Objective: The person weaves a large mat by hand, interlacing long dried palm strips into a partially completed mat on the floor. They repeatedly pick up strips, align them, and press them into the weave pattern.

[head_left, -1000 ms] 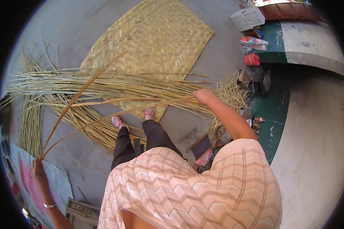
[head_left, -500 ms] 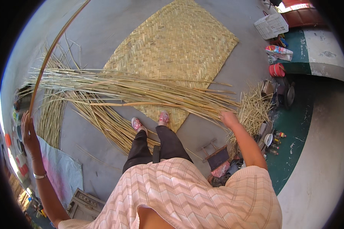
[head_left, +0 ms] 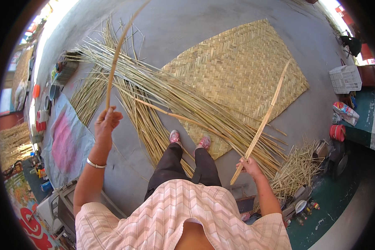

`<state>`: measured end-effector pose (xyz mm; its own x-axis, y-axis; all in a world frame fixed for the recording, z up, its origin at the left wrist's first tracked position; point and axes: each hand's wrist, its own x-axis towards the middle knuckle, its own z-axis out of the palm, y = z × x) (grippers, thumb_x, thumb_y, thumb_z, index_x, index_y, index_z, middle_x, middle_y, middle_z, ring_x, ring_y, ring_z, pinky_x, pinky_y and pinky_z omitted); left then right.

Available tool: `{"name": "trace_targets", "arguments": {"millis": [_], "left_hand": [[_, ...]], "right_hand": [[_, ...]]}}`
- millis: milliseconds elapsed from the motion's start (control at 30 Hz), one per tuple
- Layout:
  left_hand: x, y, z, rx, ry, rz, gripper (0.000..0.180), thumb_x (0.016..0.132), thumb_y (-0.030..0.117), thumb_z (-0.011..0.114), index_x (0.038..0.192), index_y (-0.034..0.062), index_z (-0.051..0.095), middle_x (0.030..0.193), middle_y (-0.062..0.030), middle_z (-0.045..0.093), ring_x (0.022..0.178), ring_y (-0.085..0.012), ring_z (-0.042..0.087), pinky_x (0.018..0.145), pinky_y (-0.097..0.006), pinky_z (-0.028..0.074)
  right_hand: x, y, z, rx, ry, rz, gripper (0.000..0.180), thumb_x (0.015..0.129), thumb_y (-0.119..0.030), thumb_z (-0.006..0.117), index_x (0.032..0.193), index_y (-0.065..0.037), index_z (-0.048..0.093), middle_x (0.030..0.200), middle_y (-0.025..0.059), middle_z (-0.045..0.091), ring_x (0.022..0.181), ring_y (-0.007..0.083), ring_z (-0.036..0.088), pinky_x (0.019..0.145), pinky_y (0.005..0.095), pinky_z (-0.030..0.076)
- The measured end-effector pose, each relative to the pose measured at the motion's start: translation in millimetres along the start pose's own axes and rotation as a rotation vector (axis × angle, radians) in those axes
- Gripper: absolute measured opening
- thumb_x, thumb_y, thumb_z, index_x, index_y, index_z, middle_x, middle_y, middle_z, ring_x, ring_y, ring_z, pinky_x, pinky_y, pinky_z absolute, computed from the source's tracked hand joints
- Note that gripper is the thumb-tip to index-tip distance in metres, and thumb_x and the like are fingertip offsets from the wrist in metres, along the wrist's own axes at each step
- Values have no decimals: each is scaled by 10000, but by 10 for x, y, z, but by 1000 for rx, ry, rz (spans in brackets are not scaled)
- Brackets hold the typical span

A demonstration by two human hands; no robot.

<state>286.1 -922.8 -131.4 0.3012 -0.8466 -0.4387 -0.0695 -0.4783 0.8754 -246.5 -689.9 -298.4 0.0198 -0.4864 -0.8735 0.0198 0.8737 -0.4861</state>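
Observation:
My left hand (head_left: 108, 121) is closed around the lower end of a long, thin brown cane strip (head_left: 116, 62), which rises and curves toward the top of the view. In my right hand (head_left: 250, 166) I grip a flat, pale split reed strip (head_left: 267, 114) near its lower end; it slants up and away to the right. Below it on the floor lies a long bundle of reeds (head_left: 175, 89), with its near right end close to my right hand. The bundle crosses the lower left part of a woven mat (head_left: 246, 62).
More reeds (head_left: 143, 125) lie under the bundle by my feet. A heap of short cut stalks (head_left: 296, 168) is at the right, beside a red container (head_left: 337, 132) and a white crate (head_left: 345, 79). A pale blue sheet (head_left: 68, 137) lies at the left.
My right hand has lifted from the bundle's end and now holds a split strip. My left hand has come inward with the cane strip. The whole view has turned and shifted.

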Motion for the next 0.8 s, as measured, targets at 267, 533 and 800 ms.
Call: {"name": "trace_targets", "arguments": {"millis": [267,533,800], "left_hand": [[-771,-1230,469,-251,46,-432,239,976,318,553,1104,121,598,871,-11,695,777,-118,663,680,-261,486],[-686,-1132,875,-466,-213,-643,283,1006,297,471,1160,68,537,925,-77,689,815,-185,680,719,-290,516],[-39,77,1135,-339,-330,218,289,1033,155,413,1227,-36,509,902,-116,660,830,-168,643,801,-313,524]], "right_hand": [[591,-248,313,-1,-38,-62,269,967,-259,562,1110,-36,515,908,124,671,798,210,679,671,344,570],[1126,-525,678,-42,-90,-31,305,966,-285,566,1105,-19,515,918,124,677,809,208,682,688,342,571],[1700,-608,1151,-67,-118,-50,274,965,-278,573,1092,-40,529,911,115,676,799,204,683,678,330,569]]}}
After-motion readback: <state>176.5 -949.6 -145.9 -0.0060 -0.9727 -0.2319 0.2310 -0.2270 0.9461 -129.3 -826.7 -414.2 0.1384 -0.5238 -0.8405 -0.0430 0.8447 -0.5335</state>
